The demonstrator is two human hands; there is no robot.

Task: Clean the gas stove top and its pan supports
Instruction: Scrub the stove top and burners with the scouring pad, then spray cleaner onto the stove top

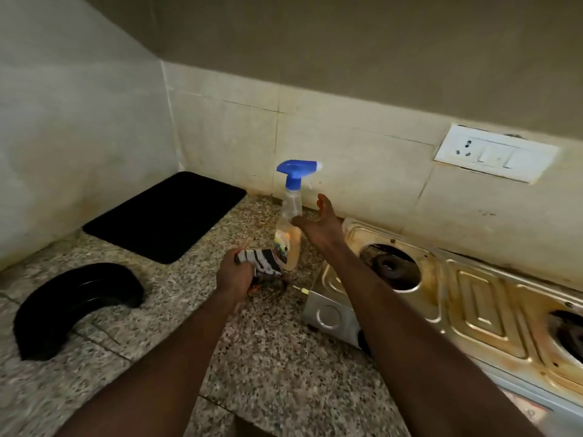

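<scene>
- We are clamping our left grip (235, 275) on a bunched cloth (262, 263), a soft fabric with black and white stripes, its fingers curled round it just above the bench (268, 357).
- Something small, dark and orange is showing under that grip; we cannot tell what it is.
- We are holding our right grip (318, 227) apart, fingers straight and spread, beside a spray bottle (288, 234). The thumb tip is reaching the bottle's shoulder, but we cannot tell whether it is touching.
- The spray bottle is standing upright on the bench: clear plastic, slim neck, blue trigger head, pale orange liquid filling its lower part, and a printed label.
- The stove (473, 298) is sitting at the right of the bench, against the tiled wall (347, 159). Its top is pressed sheet steel with raised rectangular ridges, and rusty orange staining is covering it.
- A dark round burner (389, 268) is sitting in a circular well near the stove's left end; a second burner (571, 334) is showing at the right edge.
- The bench is speckled grey stone with thin joint lines.
- A flat black mat (164, 216), rectangular with rounded corners, is lying in the far left corner.
- A glossy black curved tray (72, 304) is lying at the left, well apart from the stove.
- A white switch plate (495, 152) is sitting on the wall above the stove.
</scene>
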